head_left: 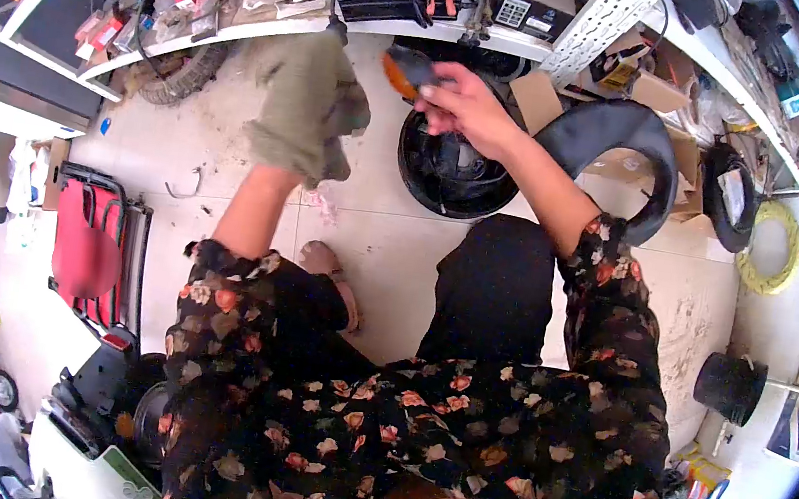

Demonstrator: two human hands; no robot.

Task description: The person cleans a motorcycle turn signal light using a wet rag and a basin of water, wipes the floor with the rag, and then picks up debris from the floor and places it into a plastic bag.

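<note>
- What is done, as far as we see: both our hands are raised over the floor (396,279), each with something at it.
- Our right hand (468,109) has the orange-black piece (400,75), lifted over the near side of the shelf's front and clear of the floor; thumb and fingers pinch its near end.
- Our left hand (278,177) is mostly hidden by a grey-green cloth (301,95), so we cannot tell whether its fingers are spread or pressed together.
- The cloth is blurred, and whether we wear it or grip it does not show.
- Piece and cloth are near each other but apart, with bare floor visible between them.
- What is left, in our judgement: both things remain in the air, so this looks like mid-work rather than a finished state.
- What looks like a black tub (471,203) stands below our right hand, near the shelf (247,31).
</note>
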